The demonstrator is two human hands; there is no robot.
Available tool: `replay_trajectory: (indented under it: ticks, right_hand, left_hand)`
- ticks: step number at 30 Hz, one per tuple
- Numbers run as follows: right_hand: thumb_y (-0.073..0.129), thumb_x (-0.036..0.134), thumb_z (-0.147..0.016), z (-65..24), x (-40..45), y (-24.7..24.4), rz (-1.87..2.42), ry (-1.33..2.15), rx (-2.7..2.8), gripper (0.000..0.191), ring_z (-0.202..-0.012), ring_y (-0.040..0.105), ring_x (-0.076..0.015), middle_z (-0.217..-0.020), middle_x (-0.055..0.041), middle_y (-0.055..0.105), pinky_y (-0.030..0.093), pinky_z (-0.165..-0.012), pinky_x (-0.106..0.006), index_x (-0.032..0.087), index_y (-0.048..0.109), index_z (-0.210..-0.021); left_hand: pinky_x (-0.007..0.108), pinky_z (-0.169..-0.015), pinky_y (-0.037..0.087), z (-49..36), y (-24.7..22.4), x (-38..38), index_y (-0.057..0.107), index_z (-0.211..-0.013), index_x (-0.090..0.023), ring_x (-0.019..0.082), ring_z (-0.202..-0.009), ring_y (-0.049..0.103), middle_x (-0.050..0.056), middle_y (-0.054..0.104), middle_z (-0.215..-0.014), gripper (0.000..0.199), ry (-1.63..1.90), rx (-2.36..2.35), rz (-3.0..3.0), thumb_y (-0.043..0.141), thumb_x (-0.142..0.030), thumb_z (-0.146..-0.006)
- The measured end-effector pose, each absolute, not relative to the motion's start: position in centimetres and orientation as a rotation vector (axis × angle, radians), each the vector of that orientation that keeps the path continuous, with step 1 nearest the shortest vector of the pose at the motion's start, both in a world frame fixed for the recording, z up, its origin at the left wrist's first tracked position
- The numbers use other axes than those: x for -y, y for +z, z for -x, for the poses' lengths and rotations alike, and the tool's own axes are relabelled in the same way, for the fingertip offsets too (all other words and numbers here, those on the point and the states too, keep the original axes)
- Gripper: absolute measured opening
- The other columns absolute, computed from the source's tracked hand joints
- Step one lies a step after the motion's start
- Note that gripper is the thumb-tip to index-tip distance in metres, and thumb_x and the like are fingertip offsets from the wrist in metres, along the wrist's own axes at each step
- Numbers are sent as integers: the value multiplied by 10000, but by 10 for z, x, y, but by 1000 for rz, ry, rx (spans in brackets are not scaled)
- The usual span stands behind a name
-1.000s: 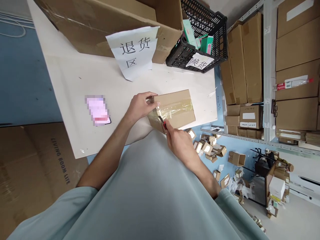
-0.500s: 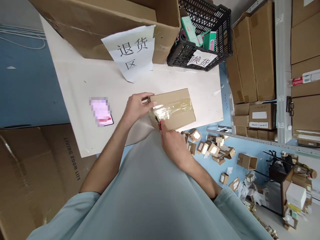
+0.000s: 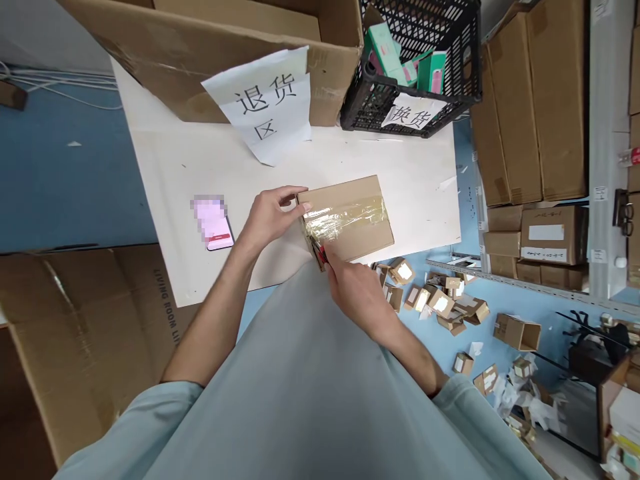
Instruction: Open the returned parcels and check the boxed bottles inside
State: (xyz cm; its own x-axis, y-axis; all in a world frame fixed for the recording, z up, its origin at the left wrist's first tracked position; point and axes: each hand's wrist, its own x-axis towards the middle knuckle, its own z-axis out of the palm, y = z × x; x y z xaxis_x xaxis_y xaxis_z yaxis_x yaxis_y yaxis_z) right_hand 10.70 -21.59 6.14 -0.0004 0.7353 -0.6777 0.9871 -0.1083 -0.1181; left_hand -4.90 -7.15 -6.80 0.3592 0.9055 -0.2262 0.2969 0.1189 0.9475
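A small cardboard box (image 3: 370, 230) with shiny clear tape across its top lies near the table's front edge. My left hand (image 3: 273, 215) grips its far left corner, thumb on top and fingers along the side. In my right hand (image 3: 361, 292) is a red and dark box cutter (image 3: 321, 253), mostly hidden by the fingers. Its dark tip is at the box's near left edge, by the end of the tape. Whether the blade has gone through the tape, I cannot tell.
On the white table (image 3: 400, 163) lie a phone (image 3: 220, 230) and, farther back, a large open carton (image 3: 330, 87) with a paper sign (image 3: 270, 100). Beside it, a black crate (image 3: 367, 107) holds green boxes. Several small cartons (image 3: 443, 303) litter the blue floor at right, near shelving (image 3: 605, 167).
The camera view has shifted, so the surroundings appear moved. My right hand and the cutter have slid slightly down and right along the box's left edge; my left hand keeps its hold.
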Motion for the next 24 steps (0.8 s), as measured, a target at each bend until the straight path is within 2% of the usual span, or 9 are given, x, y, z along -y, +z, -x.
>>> replay_trajectory:
  ticks: [8,12,19,24]
  right_hand:
    - [317,270,-1191,-117,211,71,-1928,-859,-1826,618,-924,820,-305,-1025,-123,845,593,-842,-361,218,246,-1802]
    - [330,279,-1189,-119,193,60,-1882,-887,-1865,618,-973,810,-311,-1085,-139,843,600,-881,-378,189,258,-1797]
    - [428,139,-1119,-105,186,48,-1777,-878,-1844,726,-990,830,-318,-1057,-213,832,639,-869,-399,68,186,-1799]
    - [442,67,-1040,-106,200,54,-1615,-989,-1875,777,-978,838,-319,-1056,-214,844,650,-853,-401,68,232,-1789]
  left_hand:
    - [488,-1143,570,49,-62,72,832,-1303,-231,311,-1217,723,110,812,-1351,621,612,-1208,-1456,826,-660,-854]
    - [483,-1139,564,48,-62,72,828,-1310,-229,308,-1223,718,111,812,-1350,631,603,-1227,-1455,810,-672,-861]
    - [464,-1170,547,45,-58,75,832,-1296,-239,321,-1270,710,111,804,-1369,692,583,-1270,-1447,811,-751,-831]
    - [485,-1191,540,43,-57,77,826,-1313,-254,314,-1272,714,97,802,-1386,671,590,-1311,-1442,804,-737,-848]
